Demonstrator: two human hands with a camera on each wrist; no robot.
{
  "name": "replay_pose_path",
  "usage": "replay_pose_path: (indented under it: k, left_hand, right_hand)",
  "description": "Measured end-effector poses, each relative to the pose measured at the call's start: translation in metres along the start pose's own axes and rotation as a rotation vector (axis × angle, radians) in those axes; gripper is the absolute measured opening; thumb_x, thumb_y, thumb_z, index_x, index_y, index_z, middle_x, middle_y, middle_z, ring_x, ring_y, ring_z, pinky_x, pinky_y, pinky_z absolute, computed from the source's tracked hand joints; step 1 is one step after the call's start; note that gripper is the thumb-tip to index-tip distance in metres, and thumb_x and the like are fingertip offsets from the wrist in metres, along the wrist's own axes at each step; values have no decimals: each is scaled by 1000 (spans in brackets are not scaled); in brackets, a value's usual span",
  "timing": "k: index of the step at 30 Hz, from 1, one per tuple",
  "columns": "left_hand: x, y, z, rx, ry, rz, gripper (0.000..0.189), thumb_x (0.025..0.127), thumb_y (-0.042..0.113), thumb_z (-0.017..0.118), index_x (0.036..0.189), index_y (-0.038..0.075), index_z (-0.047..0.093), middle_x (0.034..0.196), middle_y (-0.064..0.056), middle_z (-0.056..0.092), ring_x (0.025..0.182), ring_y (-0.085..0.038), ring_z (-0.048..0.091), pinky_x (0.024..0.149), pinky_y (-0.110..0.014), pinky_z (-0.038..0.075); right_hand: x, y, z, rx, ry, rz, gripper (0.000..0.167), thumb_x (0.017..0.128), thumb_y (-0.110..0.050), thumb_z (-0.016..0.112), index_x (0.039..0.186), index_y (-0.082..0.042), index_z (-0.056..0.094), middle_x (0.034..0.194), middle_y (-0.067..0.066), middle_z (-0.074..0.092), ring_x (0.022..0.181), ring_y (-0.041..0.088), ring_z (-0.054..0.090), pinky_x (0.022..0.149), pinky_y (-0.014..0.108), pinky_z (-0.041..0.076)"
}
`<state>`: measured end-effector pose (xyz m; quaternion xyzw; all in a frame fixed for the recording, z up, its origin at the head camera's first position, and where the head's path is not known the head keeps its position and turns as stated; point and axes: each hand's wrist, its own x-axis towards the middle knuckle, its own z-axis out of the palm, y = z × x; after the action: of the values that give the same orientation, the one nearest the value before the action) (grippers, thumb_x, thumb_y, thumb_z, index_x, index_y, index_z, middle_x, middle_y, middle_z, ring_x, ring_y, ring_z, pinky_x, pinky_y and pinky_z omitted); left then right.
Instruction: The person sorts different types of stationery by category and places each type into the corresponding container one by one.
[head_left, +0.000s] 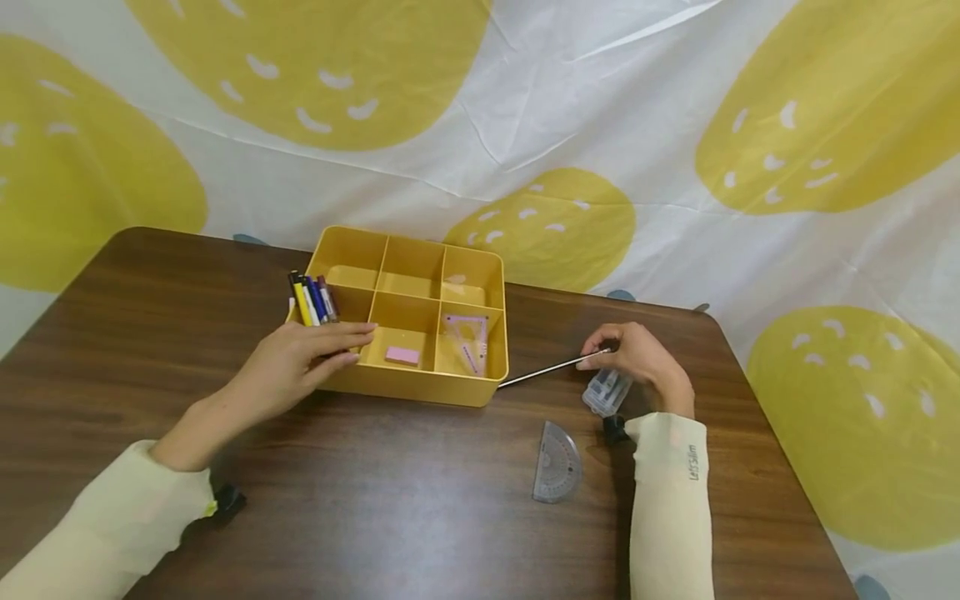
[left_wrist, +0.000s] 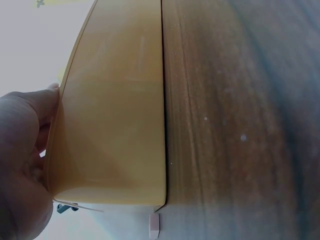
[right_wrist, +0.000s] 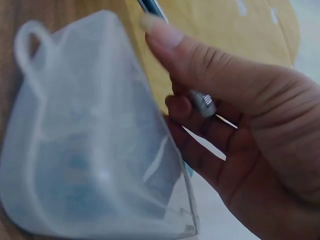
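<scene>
Legibly, "Let's Slim" (head_left: 693, 462) on right sleeve (head_left: 670, 517), hands (head_left: 637, 354) (head_left: 300, 354) on rod (head_left: 543, 370) and organizer (head_left: 420, 387)

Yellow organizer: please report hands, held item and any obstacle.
Right hand pinching thin metallic rod. Left hand at near rim of yellow organizer. Rod's far end by organizer's corner. Clear plastic case close by right hand, possibly in the way.

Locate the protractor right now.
In the head view, the protractor lies on the table, right of centre, below-left of the right hand and clear case.
</scene>
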<state>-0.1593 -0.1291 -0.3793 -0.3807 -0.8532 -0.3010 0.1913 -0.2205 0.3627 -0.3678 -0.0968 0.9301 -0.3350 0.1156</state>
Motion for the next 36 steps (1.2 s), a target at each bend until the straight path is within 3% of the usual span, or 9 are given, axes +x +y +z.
replay_pose_path:
  k: [4,14,19,23,27,31,36]
  left_hand:
    - [0,1,0,1,-3,-9,36,87,9,69,122,6,66,124,-5,64,96,-20,63,77,-43,42]
    - [0,0,1,-7,0,-3,35,87,9,69,122,6,66,124,-5,63,97,-20,63,77,-44,44]
    - [0,0,1,1,-7,-11,35,87,10,69,122,6,66,124,-5,63,96,-20,63,77,-44,44]
    - [0,0,1,0,-11,-18,35,88,10,69,122,6,66,125,-5,63,98,-21,63,79,-46,43]
    - [0,0,1,-4,-14,-20,36,87,10,69,123,6,66,124,-6,63,95,-19,63,78,-45,43]
    - [0,-1,1,-5,-10,-11,36,87,9,70,122,6,66,124,-5,63,96,-20,63,77,-43,43]
    - [0,-1,1,-4,-7,-7,36,87,9,70,122,6,66,125,-5,63,98,-21,63,76,-41,42]
  right_hand:
    - [-2,3,-2,121,13,4,27,75,-30,83,89,-10,71,92,9,66,77,27,55,63,38,48]
    - [-5,6,-2,187,50,-56,29,78,-31,81,93,-8,71,93,9,66,69,23,50,58,37,46]
    - [-4,11,-3,258,76,-175,18,83,-16,76,93,-2,70,97,8,69,79,23,59,65,38,50]
    - [-4,13,-4,413,118,-229,8,84,-1,72,90,3,68,95,8,71,82,30,63,70,37,52]
    - [-4,14,-4,577,184,-260,13,84,9,68,87,-3,68,86,4,71,75,23,64,67,30,51]
    - [-2,10,-1,771,197,-413,23,84,18,60,87,-3,68,84,6,71,76,17,64,68,25,51]
    - [1,4,0,1008,170,-570,28,86,23,51,92,1,68,86,11,70,82,19,66,72,25,51]
